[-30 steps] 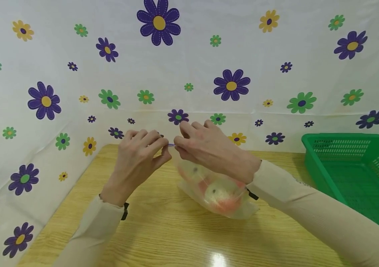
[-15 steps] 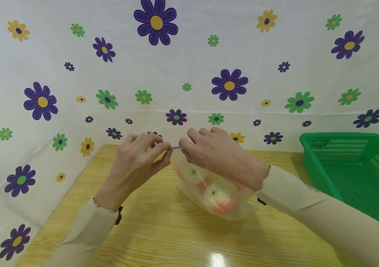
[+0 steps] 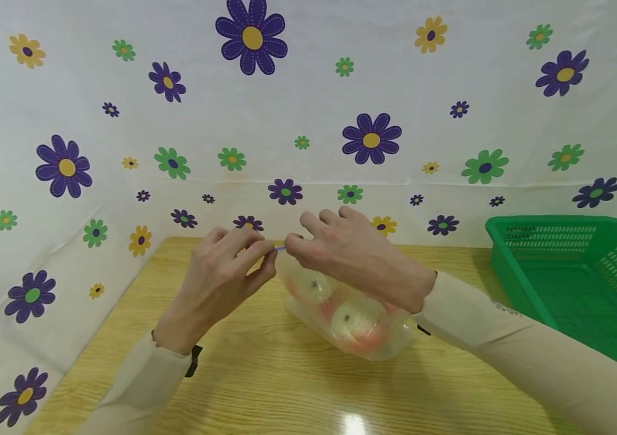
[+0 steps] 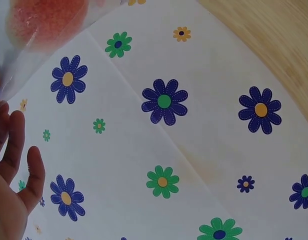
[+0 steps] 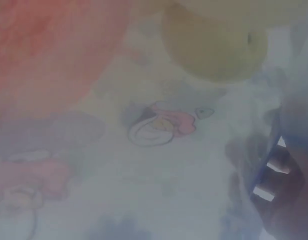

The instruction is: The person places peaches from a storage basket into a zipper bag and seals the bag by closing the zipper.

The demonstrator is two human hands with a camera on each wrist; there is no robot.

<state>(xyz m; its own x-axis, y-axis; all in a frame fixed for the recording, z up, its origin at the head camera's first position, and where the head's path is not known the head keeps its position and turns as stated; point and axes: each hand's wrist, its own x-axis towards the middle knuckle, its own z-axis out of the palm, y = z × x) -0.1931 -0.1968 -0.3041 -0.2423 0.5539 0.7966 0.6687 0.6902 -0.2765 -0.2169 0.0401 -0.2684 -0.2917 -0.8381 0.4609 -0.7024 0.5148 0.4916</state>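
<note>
A translucent plastic bag [image 3: 308,314] holding several round red-and-pale fruits that look like apples [image 3: 360,317] leans on the wooden table, below my hands. At its top is a thin blue-purple strip [image 3: 280,248]. My left hand [image 3: 227,272] pinches the strip's left end between thumb and forefinger. Just to the right, my right hand [image 3: 349,257] pinches it with curled fingers, its thumb hidden. The left wrist view shows spread fingers [image 4: 14,155] under the bag [image 4: 14,75]. Seen through the hazy bag in the right wrist view are fruit [image 5: 214,45] and fingertips [image 5: 279,185] at a blue edge.
A green plastic basket [image 3: 526,284] with perforated walls stands on the right of the table [image 3: 265,386]. A white sheet [image 3: 297,103] printed with flowers hangs behind and along the left side.
My hands moved slightly apart along the strip, then a little closer again, and the left one sank slightly. The bag stays nearly in place. The head view has shifted slightly.
</note>
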